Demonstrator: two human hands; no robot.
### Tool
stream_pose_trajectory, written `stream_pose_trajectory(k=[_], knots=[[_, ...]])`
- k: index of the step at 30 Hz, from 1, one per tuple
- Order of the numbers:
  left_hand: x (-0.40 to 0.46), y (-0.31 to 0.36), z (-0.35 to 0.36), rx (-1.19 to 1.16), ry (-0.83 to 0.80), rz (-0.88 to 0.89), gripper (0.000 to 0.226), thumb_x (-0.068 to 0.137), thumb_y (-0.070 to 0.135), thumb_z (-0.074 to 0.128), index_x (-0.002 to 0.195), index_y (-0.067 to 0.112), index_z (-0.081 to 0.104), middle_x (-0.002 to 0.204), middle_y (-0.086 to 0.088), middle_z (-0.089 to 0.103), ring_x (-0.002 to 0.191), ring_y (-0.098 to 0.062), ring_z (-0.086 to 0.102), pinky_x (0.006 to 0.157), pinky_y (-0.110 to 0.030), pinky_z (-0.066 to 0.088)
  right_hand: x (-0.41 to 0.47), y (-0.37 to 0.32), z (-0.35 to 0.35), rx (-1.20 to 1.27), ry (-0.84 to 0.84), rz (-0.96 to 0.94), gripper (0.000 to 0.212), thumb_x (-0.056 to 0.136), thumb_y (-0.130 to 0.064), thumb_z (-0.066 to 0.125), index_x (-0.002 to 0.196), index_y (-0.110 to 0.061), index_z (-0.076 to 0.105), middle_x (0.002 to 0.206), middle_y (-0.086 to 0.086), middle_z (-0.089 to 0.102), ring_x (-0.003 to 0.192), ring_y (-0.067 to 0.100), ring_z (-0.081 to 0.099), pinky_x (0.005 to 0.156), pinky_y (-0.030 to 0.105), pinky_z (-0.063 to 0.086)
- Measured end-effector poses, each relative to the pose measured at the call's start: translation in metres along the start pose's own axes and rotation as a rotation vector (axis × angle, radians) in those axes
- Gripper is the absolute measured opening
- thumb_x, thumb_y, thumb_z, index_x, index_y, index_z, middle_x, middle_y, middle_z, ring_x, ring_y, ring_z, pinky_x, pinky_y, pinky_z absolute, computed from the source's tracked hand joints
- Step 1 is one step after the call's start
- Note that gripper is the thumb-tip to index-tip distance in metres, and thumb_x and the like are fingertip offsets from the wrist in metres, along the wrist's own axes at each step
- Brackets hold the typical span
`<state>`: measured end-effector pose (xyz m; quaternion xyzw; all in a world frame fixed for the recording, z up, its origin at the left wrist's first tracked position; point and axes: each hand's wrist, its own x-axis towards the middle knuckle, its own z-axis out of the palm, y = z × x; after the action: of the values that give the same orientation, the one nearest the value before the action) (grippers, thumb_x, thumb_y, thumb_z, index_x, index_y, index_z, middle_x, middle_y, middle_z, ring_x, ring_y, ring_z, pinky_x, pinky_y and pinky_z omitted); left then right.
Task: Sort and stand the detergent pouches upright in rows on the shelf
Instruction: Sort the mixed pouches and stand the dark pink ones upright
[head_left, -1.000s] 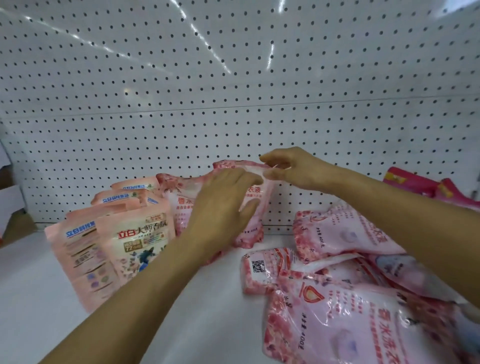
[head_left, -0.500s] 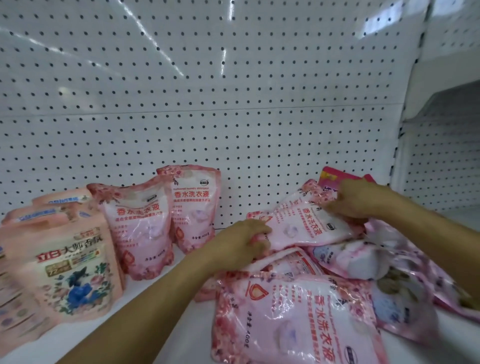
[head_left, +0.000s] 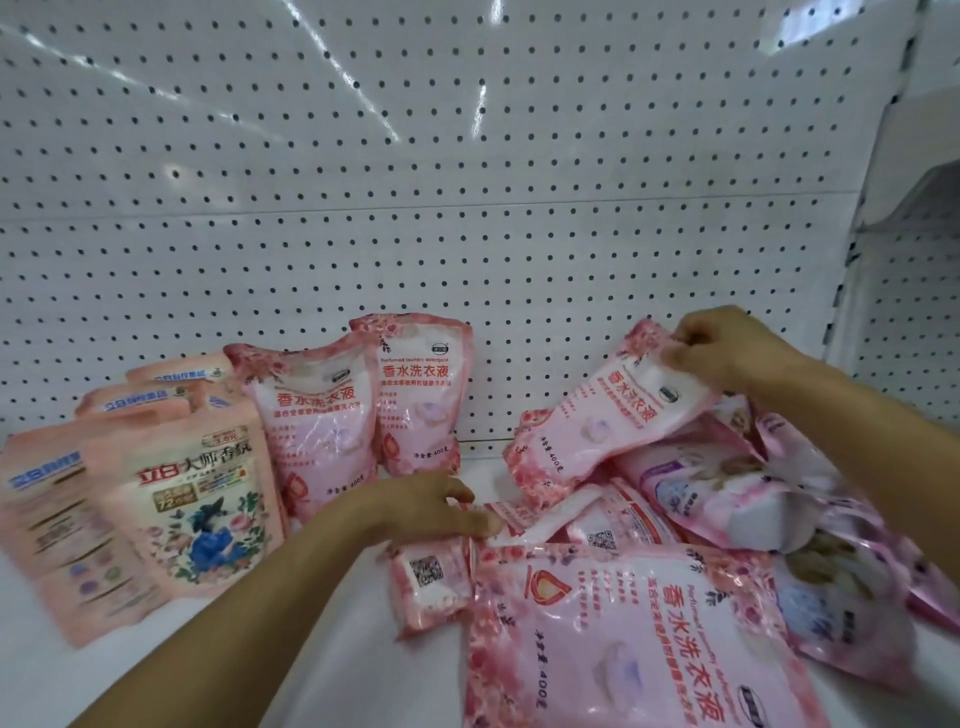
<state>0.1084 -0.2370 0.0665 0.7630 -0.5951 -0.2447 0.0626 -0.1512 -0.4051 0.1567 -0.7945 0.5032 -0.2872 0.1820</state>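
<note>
Fingers of the right hand (head_left: 727, 353) pinch the top of a pink pouch (head_left: 608, 421) lifted off the heap (head_left: 649, 597); left hand (head_left: 431, 506), fingers loosely together, rests on that heap. Left of the heap, two pink pouches (head_left: 363, 410) and several peach ones (head_left: 156, 499) stand upright; most remain

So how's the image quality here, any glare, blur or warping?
Head view: bright streaks of glare cross the pegboard, whose lines bow from wide-angle distortion; the peach pouches at the left edge are smeared, while the upright pink pouch reads sharply; the right hand is slightly soft.
</note>
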Motion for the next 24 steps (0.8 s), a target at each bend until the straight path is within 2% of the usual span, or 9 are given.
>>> stream_pose_trajectory(k=[4, 6, 8, 12, 15, 17, 19, 21, 24], knots=[[-0.012, -0.004, -0.004, -0.084, -0.102, -0.079, 0.079, 0.077, 0.070, 0.062, 0.138, 0.021, 0.053, 0.146, 0.001, 0.050, 0.133, -0.022, 0.047, 0.115, -0.043, 0.033, 0.006, -0.021, -0.004, 0.126, 0.138, -0.117, 0.015, 0.098, -0.024, 0.053, 0.088, -0.014, 0.057, 0.090, 0.008, 0.064, 0.070, 0.025, 0.063, 0.059, 0.032, 0.051], [-0.014, 0.000, -0.003, -0.231, -0.095, -0.109, 0.073, 0.079, 0.063, 0.066, 0.135, 0.019, 0.054, 0.144, 0.001, 0.050, 0.134, -0.022, 0.045, 0.117, -0.045, 0.030, 0.006, -0.030, -0.004, 0.098, 0.184, -0.186, 0.014, 0.098, -0.029, 0.051, 0.088, -0.021, 0.056, 0.096, 0.007, 0.066, 0.075, 0.029, 0.065, 0.070, 0.043, 0.056], [-0.012, 0.005, 0.000, -0.429, -0.066, -0.139, 0.071, 0.083, 0.053, 0.069, 0.139, 0.015, 0.048, 0.148, -0.003, 0.046, 0.139, -0.024, 0.040, 0.119, -0.041, 0.027, 0.005, -0.036, 0.000, 0.080, 0.196, -0.247, 0.014, 0.098, -0.032, 0.051, 0.087, -0.025, 0.055, 0.095, 0.006, 0.068, 0.076, 0.030, 0.065, 0.076, 0.046, 0.056], [-0.010, 0.010, 0.011, -0.654, -0.011, -0.144, 0.102, 0.078, 0.043, 0.078, 0.155, 0.016, 0.018, 0.155, -0.008, 0.038, 0.146, -0.027, 0.029, 0.119, -0.046, 0.020, 0.003, -0.045, 0.006, 0.119, 0.153, -0.316, 0.017, 0.096, -0.034, 0.054, 0.080, -0.029, 0.054, 0.088, 0.002, 0.070, 0.070, 0.029, 0.065, 0.069, 0.044, 0.055], [-0.018, -0.001, 0.018, -0.812, 0.066, -0.157, 0.108, 0.057, 0.044, 0.091, 0.146, 0.009, 0.041, 0.143, -0.011, 0.054, 0.135, -0.028, 0.047, 0.115, -0.043, 0.033, 0.003, -0.051, 0.011, 0.171, 0.105, -0.336, 0.015, 0.095, -0.035, 0.056, 0.083, -0.027, 0.057, 0.083, -0.004, 0.072, 0.072, 0.027, 0.069, 0.072, 0.049, 0.057], [-0.028, -0.012, 0.016, -1.023, 0.133, -0.166, 0.092, 0.051, 0.032, 0.096, 0.130, 0.004, 0.058, 0.116, -0.016, 0.072, 0.103, -0.028, 0.071, 0.092, -0.042, 0.056, 0.005, -0.056, 0.016, 0.204, 0.085, -0.350, 0.014, 0.094, -0.035, 0.058, 0.082, -0.027, 0.058, 0.082, -0.008, 0.071, 0.073, 0.025, 0.069, 0.074, 0.051, 0.057], [-0.041, -0.020, 0.011, -1.207, 0.227, -0.149, 0.052, 0.063, 0.015, 0.087, 0.109, -0.001, 0.067, 0.093, -0.020, 0.076, 0.074, -0.029, 0.075, 0.068, -0.038, 0.062, 0.007, -0.062, 0.021, 0.220, 0.080, -0.369, 0.014, 0.093, -0.036, 0.061, 0.081, -0.028, 0.060, 0.080, -0.010, 0.070, 0.074, 0.025, 0.069, 0.076, 0.051, 0.057], [-0.058, -0.028, 0.004, -1.332, 0.355, -0.106, 0.035, 0.064, 0.009, 0.081, 0.097, 0.000, 0.070, 0.090, -0.021, 0.076, 0.070, -0.030, 0.074, 0.065, -0.037, 0.062, 0.009, -0.069, 0.027, 0.228, 0.070, -0.385, 0.013, 0.091, -0.038, 0.062, 0.081, -0.030, 0.061, 0.080, -0.011, 0.069, 0.075, 0.024, 0.068, 0.079, 0.049, 0.055], [-0.079, -0.034, -0.004, -1.417, 0.584, 0.033, 0.029, 0.068, 0.006, 0.077, 0.096, 0.001, 0.071, 0.093, -0.018, 0.077, 0.077, -0.029, 0.076, 0.068, -0.038, 0.062, 0.009, -0.082, 0.036, 0.254, 0.038, -0.412, 0.013, 0.090, -0.040, 0.063, 0.080, -0.032, 0.062, 0.087, -0.006, 0.071, 0.080, 0.025, 0.068, 0.082, 0.051, 0.055]])
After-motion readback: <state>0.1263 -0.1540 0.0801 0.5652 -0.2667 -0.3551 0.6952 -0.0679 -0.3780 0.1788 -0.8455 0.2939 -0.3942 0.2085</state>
